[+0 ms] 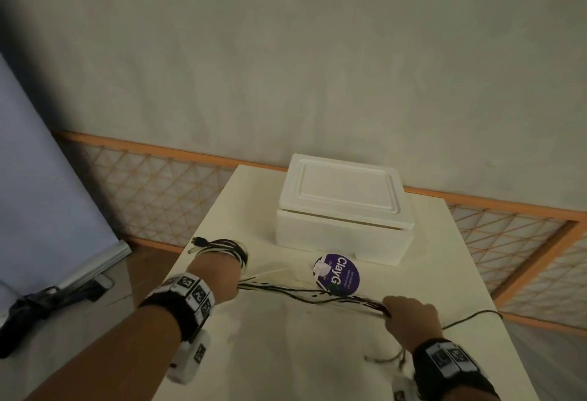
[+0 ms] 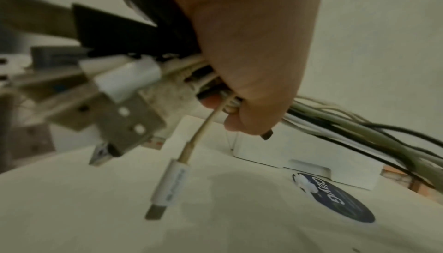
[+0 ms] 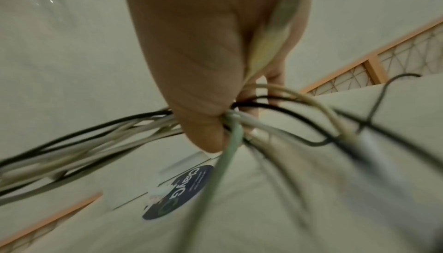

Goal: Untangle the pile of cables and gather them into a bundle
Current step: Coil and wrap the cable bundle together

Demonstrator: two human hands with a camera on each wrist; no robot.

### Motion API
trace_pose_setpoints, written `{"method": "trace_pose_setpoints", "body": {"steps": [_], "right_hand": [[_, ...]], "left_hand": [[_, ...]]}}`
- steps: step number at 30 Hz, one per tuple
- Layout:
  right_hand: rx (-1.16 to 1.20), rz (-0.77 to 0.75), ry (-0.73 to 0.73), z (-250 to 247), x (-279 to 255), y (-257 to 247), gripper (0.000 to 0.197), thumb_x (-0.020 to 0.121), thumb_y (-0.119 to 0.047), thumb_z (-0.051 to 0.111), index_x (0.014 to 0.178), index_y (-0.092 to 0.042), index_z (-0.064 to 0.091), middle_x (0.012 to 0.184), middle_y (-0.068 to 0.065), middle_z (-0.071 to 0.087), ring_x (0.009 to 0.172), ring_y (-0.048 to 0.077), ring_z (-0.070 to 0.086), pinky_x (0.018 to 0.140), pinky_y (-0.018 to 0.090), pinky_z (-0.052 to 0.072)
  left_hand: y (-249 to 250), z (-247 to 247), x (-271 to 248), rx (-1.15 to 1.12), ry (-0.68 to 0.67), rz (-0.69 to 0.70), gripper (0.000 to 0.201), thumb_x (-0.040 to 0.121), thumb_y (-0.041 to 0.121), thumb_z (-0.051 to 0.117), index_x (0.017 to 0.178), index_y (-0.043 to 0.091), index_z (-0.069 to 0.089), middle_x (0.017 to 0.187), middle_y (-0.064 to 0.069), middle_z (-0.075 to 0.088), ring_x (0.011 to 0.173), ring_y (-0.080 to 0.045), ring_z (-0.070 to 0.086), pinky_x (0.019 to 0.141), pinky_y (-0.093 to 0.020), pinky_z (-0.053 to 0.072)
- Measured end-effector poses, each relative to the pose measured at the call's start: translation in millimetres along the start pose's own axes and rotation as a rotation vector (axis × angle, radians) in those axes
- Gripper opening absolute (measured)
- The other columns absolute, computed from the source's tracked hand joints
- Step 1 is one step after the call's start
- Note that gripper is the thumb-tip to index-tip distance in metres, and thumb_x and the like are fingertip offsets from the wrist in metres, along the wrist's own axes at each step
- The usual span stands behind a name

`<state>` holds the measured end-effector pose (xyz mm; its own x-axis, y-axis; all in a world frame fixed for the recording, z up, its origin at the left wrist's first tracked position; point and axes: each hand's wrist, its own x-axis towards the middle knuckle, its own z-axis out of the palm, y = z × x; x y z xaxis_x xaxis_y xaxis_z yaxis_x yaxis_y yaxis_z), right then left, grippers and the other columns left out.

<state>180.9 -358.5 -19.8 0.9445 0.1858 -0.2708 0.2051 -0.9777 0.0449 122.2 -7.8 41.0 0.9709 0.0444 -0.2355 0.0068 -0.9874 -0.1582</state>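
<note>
Several black, white and grey cables (image 1: 305, 292) stretch in a strand above the white table (image 1: 286, 353) between my two hands. My left hand (image 1: 222, 265) grips one end of the strand, with coils looped round it and USB plugs (image 2: 165, 187) sticking out past the fist (image 2: 249, 90). My right hand (image 1: 409, 315) grips the same cables (image 3: 95, 143) further right, fingers curled round them (image 3: 208, 120). Loose ends trail off to the right (image 1: 470, 318) and toward the table's near edge.
A white foam box with a lid (image 1: 343, 206) stands at the back of the table. A round purple sticker (image 1: 338, 273) with a small white piece on it lies in front of the box. An orange lattice railing (image 1: 158, 191) runs behind; dark gear lies on the floor (image 1: 38, 305) at left.
</note>
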Motion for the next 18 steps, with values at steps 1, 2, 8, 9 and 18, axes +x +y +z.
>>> {"method": "trace_pose_setpoints", "body": {"steps": [1,2,8,9,18], "right_hand": [[-0.014,0.009,0.014,-1,2,3,0.02,0.086,-0.027,0.044,0.103,-0.032,0.053,0.1,-0.01,0.061,0.102,0.014,0.058,0.082,0.034,0.038],[-0.013,0.015,0.016,-6,3,2,0.024,0.085,-0.032,0.05,0.11,-0.033,0.052,0.104,-0.011,0.06,0.103,0.014,0.057,0.084,0.034,0.039],[0.241,-0.369,0.249,-49,-5,-66,0.086,0.061,-0.055,0.077,0.135,-0.027,0.043,0.129,-0.003,0.047,0.119,0.021,0.043,0.101,0.037,0.039],[0.243,-0.476,0.329,-48,-11,-83,0.073,0.063,-0.05,0.076,0.128,-0.027,0.05,0.122,-0.004,0.051,0.114,0.02,0.048,0.098,0.037,0.042],[0.162,-0.579,0.782,-20,-15,-116,0.023,0.063,-0.015,0.049,0.082,-0.026,0.056,0.075,-0.009,0.054,0.071,0.016,0.052,0.073,0.026,0.03]], "left_hand": [[3,0,0,-0.016,-0.025,-0.002,0.009,0.078,0.02,0.051,0.086,0.021,0.048,0.086,0.001,0.055,0.087,-0.021,0.06,0.08,-0.032,0.053],[9,0,-1,-0.034,-0.036,-0.003,0.01,0.079,0.02,0.052,0.089,0.019,0.052,0.088,0.0,0.058,0.087,-0.021,0.061,0.079,-0.031,0.053],[47,9,9,-0.144,0.032,-0.001,0.027,0.083,0.032,0.053,0.103,0.015,0.06,0.098,-0.001,0.062,0.094,-0.021,0.061,0.082,-0.029,0.048],[54,9,10,-0.164,0.032,0.003,0.029,0.083,0.033,0.053,0.103,0.014,0.061,0.101,-0.001,0.063,0.096,-0.021,0.061,0.083,-0.029,0.047],[91,9,-2,-0.59,0.086,0.044,0.014,0.07,0.026,0.056,0.069,0.024,0.041,0.069,0.006,0.048,0.068,-0.016,0.053,0.059,-0.024,0.039]]}}
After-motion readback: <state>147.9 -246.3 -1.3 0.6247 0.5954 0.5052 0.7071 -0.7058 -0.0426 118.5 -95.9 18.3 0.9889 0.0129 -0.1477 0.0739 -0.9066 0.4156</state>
